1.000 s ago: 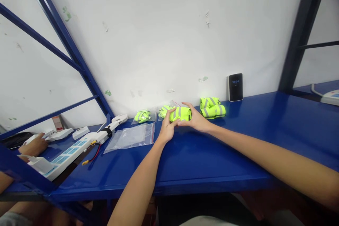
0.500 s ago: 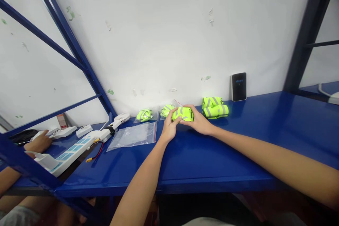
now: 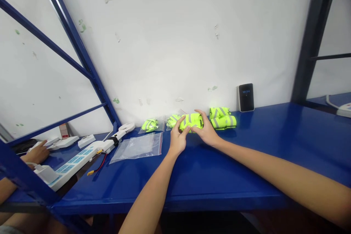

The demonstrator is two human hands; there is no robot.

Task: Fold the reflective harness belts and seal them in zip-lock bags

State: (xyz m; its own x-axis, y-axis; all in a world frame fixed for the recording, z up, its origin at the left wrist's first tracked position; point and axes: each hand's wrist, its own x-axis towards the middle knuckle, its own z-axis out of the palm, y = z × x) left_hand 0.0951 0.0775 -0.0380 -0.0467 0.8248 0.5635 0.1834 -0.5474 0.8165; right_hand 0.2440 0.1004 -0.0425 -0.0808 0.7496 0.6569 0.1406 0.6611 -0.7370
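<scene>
Your left hand (image 3: 178,139) and right hand (image 3: 207,131) grasp the folded reflective vest (image 3: 191,121) from both ends on the blue steel shelf (image 3: 219,175).

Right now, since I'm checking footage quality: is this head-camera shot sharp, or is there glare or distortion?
In the head view, the blue shelf shows glossy glare, the neon reflective bundle glows overexposed, and the blue steel upright leans from wide-angle distortion; focus looks sharp.
</scene>
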